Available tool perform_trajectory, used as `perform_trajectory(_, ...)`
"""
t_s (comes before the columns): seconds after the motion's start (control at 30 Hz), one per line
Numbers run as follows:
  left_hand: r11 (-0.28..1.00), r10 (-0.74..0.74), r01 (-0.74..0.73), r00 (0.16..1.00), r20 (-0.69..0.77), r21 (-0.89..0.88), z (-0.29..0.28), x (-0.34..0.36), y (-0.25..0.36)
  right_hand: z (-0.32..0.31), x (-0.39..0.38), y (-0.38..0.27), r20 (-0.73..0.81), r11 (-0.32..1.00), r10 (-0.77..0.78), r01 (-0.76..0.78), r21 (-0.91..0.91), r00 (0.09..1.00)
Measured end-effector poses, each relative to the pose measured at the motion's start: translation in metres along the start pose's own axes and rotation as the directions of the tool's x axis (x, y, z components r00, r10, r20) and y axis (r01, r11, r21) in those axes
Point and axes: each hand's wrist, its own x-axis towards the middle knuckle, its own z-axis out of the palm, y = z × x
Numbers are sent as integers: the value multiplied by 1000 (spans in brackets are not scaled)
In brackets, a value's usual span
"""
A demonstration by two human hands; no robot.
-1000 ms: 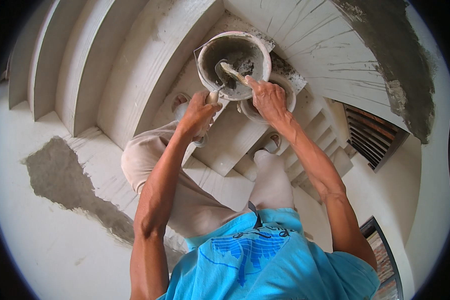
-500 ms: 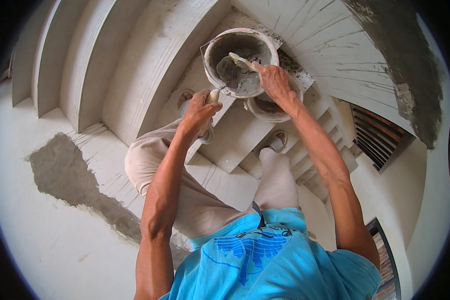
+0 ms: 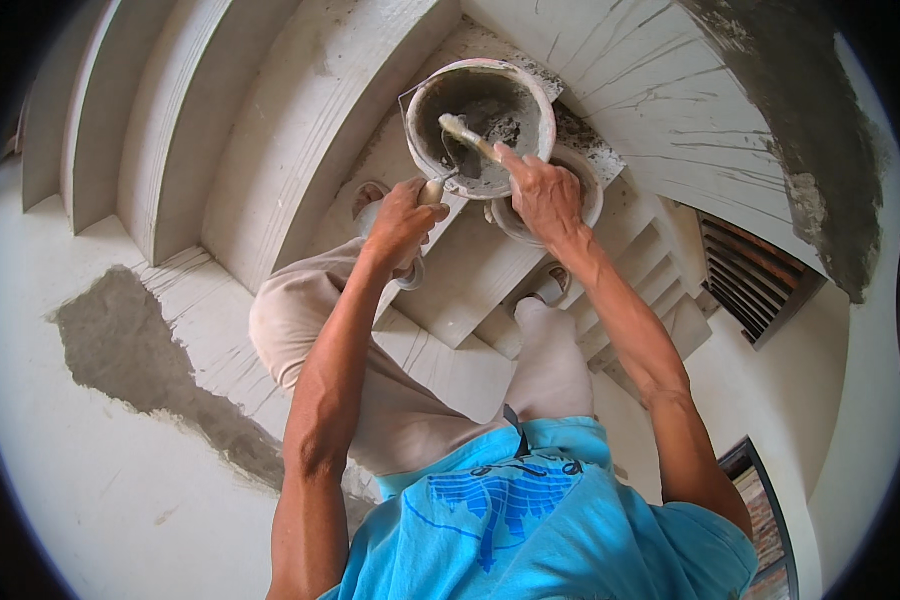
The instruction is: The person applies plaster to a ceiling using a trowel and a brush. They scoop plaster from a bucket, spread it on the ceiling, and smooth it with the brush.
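A round bucket [image 3: 547, 112] with wet grey mortar [image 3: 500, 128] inside stands on the stairs ahead of me. My left hand [image 3: 402, 220] is closed around the pale handle of a trowel [image 3: 431, 190] at the bucket's near left rim. The trowel's blade is inside the bucket and shows almost edge-on. My right hand [image 3: 547, 197] grips a paintbrush [image 3: 468, 136] at the near right rim. Its pale bristles point up and left over the mortar, close above the trowel blade. The end of the brush handle is hidden in my fingers.
A second, smaller bucket [image 3: 592, 205] sits partly under the first. Concrete steps [image 3: 260, 150] rise at the left, and more steps [image 3: 660, 280] lie beyond my sandalled right foot [image 3: 550, 284]. Walls with grey mortar patches [image 3: 130, 345] flank me. At right is a slatted opening [image 3: 750, 270].
The paintbrush has lifted and swung so its bristles point up-left. My right hand has shifted slightly down. The trowel blade has turned from face-on to nearly edge-on.
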Motion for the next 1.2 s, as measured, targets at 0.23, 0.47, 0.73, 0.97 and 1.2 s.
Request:
perform_trajectory(0.23, 992, 54, -60, 997, 59, 110, -6, -4, 4, 45, 21, 59, -8, 997, 37, -37, -68, 999)
perform_trajectory(0.47, 999, -33, 33, 999, -24, -6, -4, -8, 2, 39, 18, 60, -115, 994, 108, -107, 13, 988)
perform_trajectory(0.73, 979, -133, 127, 991, -32, -162, -8, -8, 7, 34, -4, 52, -22, 978, 201, -199, 56, 979)
perform_trajectory(0.97, 995, -51, 58, 995, -80, 80, -4, -8, 0, -1, -26, 47, -181, 985, 147, -127, 121, 972)
perform_trajectory(1.2, 963, 61, -17, 986, -155, 270, 8, 4, -17, -40, -48, 16, -53, 1000, -13, 12, -23, 999)
